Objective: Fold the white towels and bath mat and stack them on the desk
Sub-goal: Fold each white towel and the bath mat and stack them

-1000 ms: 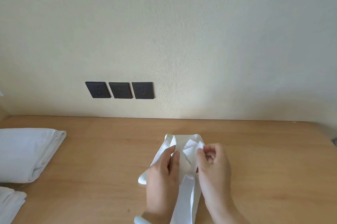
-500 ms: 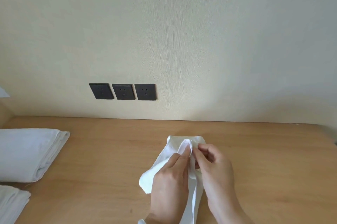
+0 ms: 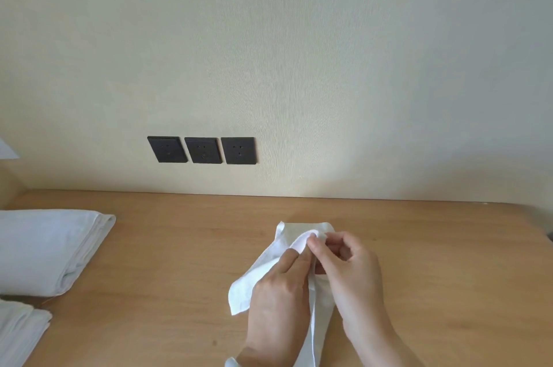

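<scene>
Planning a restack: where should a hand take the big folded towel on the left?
Its right edge, coming from the right. The big folded towel lies flat on the desk; all layers show there, so one pinch spanning them likely keeps the fold.

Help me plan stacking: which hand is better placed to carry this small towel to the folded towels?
Left, probably: left hand rests on the small towel, nearer the folded towels; right hand pinches its fold.
</scene>
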Tool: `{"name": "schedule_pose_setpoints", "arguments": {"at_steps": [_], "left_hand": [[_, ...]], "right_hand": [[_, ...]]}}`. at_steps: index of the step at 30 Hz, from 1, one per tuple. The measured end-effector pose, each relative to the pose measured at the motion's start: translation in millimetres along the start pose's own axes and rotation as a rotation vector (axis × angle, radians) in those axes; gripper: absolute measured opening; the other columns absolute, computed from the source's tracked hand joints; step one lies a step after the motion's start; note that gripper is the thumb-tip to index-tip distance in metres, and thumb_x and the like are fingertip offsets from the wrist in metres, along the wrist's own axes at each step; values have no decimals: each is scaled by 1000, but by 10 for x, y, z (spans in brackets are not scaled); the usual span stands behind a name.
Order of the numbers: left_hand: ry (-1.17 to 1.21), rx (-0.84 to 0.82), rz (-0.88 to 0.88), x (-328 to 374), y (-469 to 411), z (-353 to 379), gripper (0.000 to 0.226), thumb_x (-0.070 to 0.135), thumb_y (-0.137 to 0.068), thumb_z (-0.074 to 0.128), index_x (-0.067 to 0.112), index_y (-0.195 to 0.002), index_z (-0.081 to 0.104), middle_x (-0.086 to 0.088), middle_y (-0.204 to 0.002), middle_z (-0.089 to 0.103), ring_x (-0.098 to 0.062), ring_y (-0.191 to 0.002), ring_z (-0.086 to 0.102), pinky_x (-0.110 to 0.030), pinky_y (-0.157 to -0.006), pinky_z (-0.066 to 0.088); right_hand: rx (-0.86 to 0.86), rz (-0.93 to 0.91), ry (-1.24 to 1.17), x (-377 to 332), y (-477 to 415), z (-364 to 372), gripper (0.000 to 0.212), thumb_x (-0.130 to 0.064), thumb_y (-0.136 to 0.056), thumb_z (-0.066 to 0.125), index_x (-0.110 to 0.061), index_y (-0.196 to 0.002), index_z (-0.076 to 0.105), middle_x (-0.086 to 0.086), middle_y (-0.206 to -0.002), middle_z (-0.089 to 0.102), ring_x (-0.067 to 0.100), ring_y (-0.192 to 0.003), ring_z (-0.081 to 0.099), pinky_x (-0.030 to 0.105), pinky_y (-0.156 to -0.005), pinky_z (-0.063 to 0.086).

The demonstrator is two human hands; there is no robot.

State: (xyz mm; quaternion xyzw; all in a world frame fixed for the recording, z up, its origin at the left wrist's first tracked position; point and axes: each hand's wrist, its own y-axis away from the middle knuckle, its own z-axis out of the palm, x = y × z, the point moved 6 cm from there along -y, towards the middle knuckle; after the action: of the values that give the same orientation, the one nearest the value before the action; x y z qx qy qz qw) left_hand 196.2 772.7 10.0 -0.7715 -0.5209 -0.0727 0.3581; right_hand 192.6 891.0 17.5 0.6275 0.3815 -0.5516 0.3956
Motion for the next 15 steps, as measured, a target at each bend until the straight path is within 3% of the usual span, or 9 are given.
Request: {"name": "schedule_pose_setpoints", "arguments": {"at_steps": [4,6,8,12,15], "left_hand": [[226,-13,-52,-84,16,8,46,16,-93,49,35,-134,55,18,-82,51,5,-63,48,-1,-56,35],[250,-50,-99,-169,15,38,48,17,-92,49,41,-134,53,20,-87,51,5,-69,52,-5,-63,39],[180,-81,-168,-339,35,40,46,14,-85,51,40,-122,55,19,-91,53,-3,-72,56,-14,-63,42],[-9,-180,-476,-967,171,-132,24,4,-75,60,25,-85,61,8,-87,57,-23,-75,59,-30,-63,42],[31,-261,-807,-1277,124,-450,7,15,-85,62,21,-81,62,-3,-73,69,-27,-67,65,-35,-60,52]], "right_hand": [[-29,83,-118,8,-78,-35,8,-12,-84,72,-7,-78,70,7,-65,70,19,-56,67,28,-58,52],[-9,80,-217,-18,-127,-79,10,-9,-86,69,-4,-77,68,7,-66,70,19,-57,66,31,-59,51],[54,41,-302,-101,-221,-193,10,-9,-87,68,-6,-77,67,5,-67,69,17,-60,64,33,-63,52],[236,-92,-424,-438,-543,-757,12,-9,-90,64,-11,-78,63,-2,-66,66,9,-59,62,22,-60,54],[330,-154,-258,-595,-761,-1095,9,-6,-88,65,-10,-81,61,-4,-57,63,8,-52,60,21,-57,53]]}}
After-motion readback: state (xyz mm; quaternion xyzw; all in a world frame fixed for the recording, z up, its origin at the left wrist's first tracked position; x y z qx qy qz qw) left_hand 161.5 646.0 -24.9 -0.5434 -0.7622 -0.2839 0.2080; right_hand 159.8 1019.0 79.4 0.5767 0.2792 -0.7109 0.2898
